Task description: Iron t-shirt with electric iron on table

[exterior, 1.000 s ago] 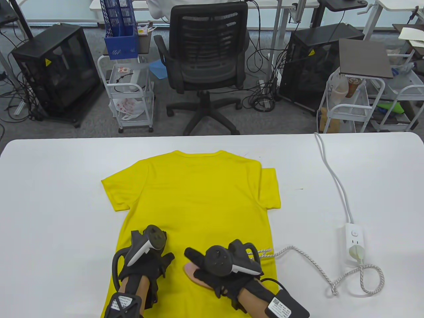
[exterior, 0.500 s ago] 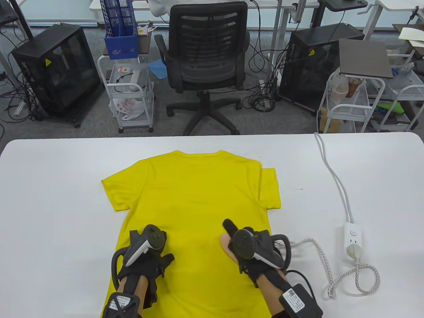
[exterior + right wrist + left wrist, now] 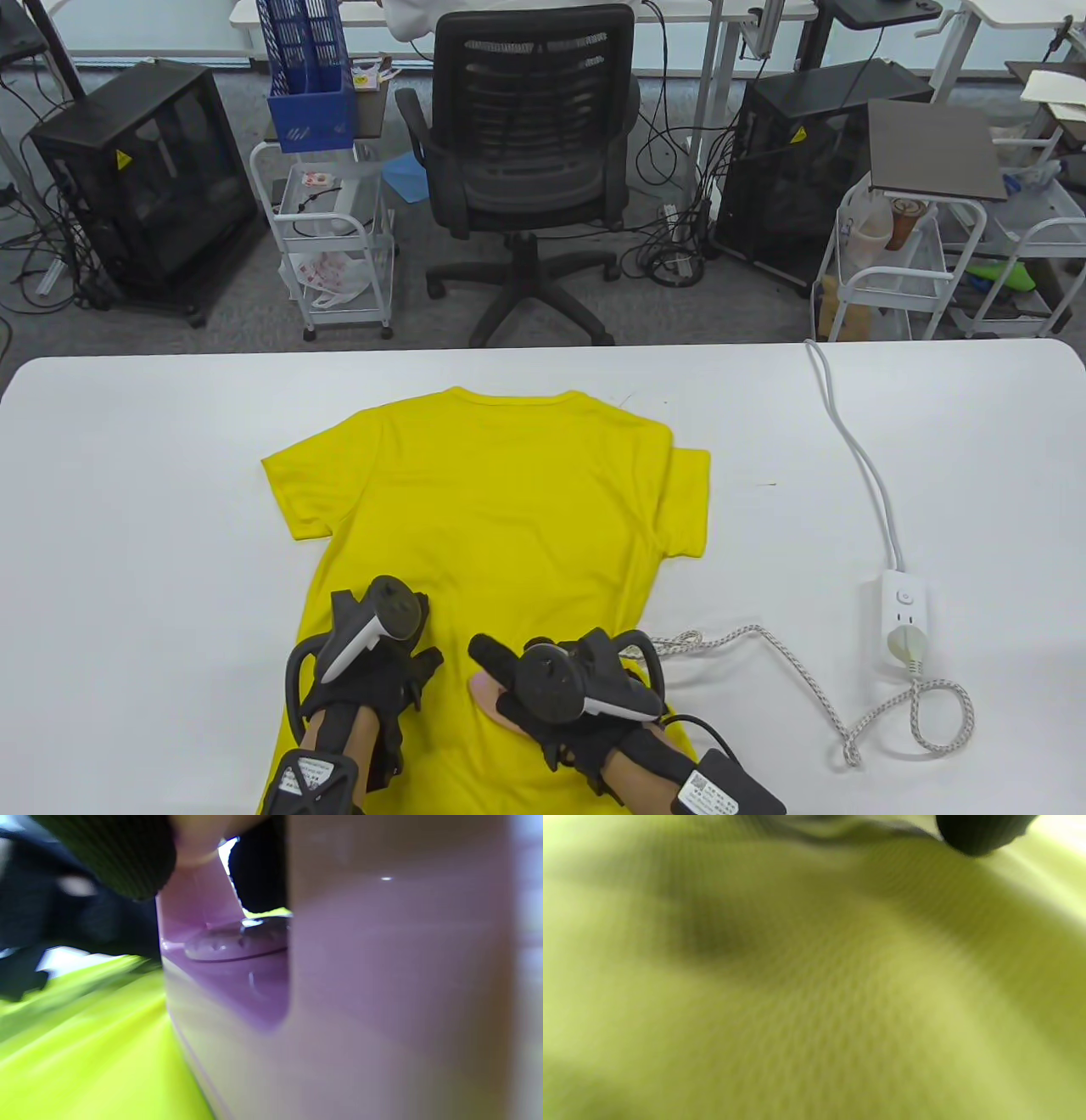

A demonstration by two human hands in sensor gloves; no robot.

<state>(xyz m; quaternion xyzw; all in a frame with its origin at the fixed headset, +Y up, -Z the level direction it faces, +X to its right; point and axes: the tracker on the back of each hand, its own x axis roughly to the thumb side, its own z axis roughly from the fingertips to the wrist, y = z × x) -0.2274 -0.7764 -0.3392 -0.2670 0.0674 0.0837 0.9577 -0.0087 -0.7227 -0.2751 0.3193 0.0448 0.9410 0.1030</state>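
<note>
At the near edge of the white desk [image 3: 127,475], the left hand [image 3: 373,679] lies flat with straight fingers on the yellow cotton t-shirt [image 3: 501,509]. Beside it, the right hand [image 3: 560,692] grips the pale pink electric iron [image 3: 490,700] on the hem. Farther right, its braided cord [image 3: 806,679] reaches the white power strip [image 3: 906,620]

— What moved just now?

— My right hand [image 3: 564,700] slid the iron [image 3: 492,705] back across the t-shirt [image 3: 501,509], close beside my left fingers.

— And the cloth?

— Its edge past my right fingers pulled inward, the sleeve too. The cord [image 3: 764,645] trailed after.
</note>
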